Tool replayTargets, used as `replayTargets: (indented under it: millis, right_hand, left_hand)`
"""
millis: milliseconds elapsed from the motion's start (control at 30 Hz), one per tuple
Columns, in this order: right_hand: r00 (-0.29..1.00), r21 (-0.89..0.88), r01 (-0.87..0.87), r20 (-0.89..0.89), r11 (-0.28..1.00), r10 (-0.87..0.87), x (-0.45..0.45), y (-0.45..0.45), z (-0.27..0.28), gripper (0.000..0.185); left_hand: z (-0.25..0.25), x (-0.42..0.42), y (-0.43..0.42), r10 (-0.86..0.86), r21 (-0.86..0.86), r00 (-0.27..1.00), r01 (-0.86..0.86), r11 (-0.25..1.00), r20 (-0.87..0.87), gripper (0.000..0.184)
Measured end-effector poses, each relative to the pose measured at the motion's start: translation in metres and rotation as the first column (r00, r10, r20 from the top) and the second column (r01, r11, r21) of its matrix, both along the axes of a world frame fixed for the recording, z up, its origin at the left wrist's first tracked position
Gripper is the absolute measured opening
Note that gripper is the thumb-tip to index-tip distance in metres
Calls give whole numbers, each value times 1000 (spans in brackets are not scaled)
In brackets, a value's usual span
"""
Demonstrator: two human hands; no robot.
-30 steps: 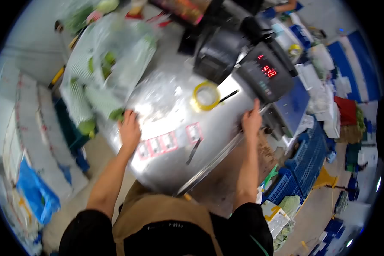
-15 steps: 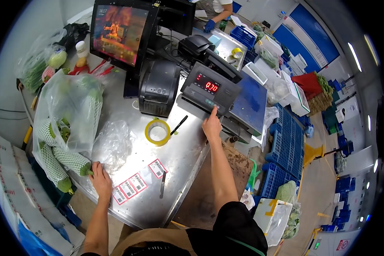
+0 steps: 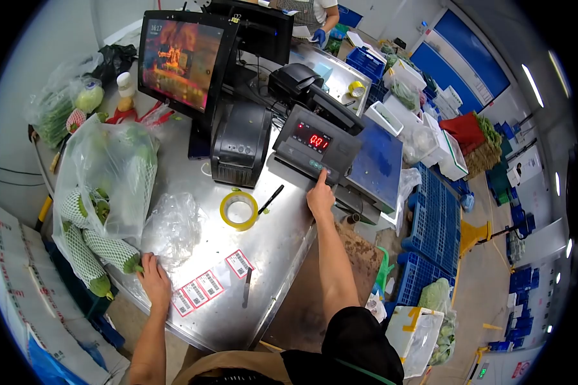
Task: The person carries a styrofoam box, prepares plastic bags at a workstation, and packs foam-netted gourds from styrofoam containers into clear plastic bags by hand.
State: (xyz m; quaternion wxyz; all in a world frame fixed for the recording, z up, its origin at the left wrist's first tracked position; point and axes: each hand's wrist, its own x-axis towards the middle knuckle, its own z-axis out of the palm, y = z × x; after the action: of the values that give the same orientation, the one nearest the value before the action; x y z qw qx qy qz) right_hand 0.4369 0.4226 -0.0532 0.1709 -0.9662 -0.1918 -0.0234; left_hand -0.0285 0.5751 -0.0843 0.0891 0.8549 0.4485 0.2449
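Note:
My right hand (image 3: 321,199) has its index finger stretched onto the keys of a black scale display (image 3: 318,144), other fingers curled and holding nothing. Red digits there read 0.01. Behind it lies the blue scale platform (image 3: 377,157). My left hand (image 3: 154,282) rests open at the table's left edge, fingertips beside the stem end of a long green gourd (image 3: 112,249) in white foam netting. Another netted gourd (image 3: 85,264) lies next to it, and more are under or inside a clear plastic bag (image 3: 119,186). A crumpled clear bag (image 3: 173,228) sits just beyond that hand.
On the metal table (image 3: 215,321) are red-bordered labels (image 3: 199,290), a knife (image 3: 247,289), yellow tape (image 3: 239,210), a black pen (image 3: 271,199) and a black printer (image 3: 241,144). A monitor (image 3: 180,61) stands behind. Blue crates (image 3: 433,208) are at right; a blue-gloved person (image 3: 318,35) stands at the back.
The red readout has gone from 0.70 to 0.01. My right finger stays on the keys and my left hand stays by the gourds. The view has shifted slightly.

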Motion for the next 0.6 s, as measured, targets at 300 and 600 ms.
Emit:
replayTargets:
  millis: [300, 600]
  right_hand:
    - [992, 156, -124, 41, 980, 119, -33, -26, -9, 57]
    - [855, 480, -508, 178, 715, 488, -230, -72, 10, 21]
  left_hand:
    - [-15, 0, 4, 34, -69, 999, -33, 997, 15, 28]
    - [-7, -5, 0, 10, 26, 1000, -11, 1000, 13, 27]
